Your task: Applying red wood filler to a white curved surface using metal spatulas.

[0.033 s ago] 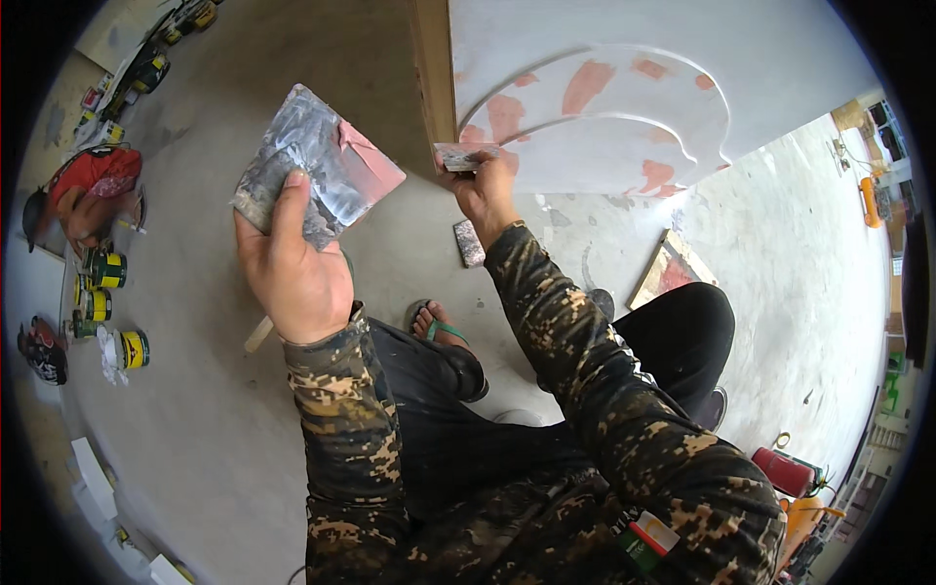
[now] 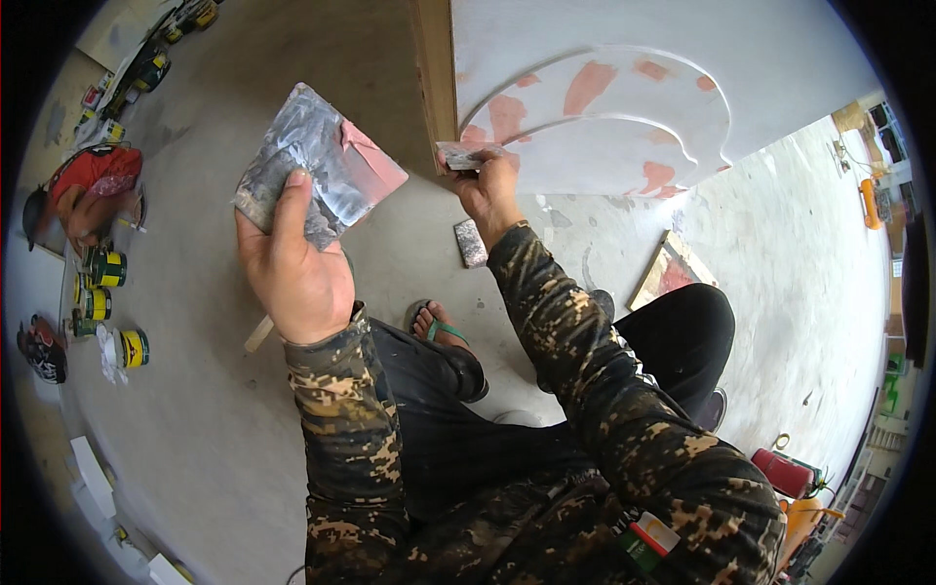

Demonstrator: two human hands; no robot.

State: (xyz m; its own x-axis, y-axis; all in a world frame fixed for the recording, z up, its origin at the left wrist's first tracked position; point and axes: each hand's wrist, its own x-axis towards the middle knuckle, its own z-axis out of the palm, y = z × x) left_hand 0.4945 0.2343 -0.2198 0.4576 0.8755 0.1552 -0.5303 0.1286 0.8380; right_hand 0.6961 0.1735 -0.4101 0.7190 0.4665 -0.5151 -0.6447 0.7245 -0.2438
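Between raised hands: left (image 2: 292, 268) grips putty board (image 2: 317, 166).

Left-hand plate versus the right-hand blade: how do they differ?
The plate in the left hand is broad, squarish, and held up in the air; the blade in the right hand is narrow and pressed against the white panel. The plate carries a pink smear. Both are grey, smeared metal.

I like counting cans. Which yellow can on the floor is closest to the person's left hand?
The yellow can beside the white rag, lowest in the row; the others sit farther left.
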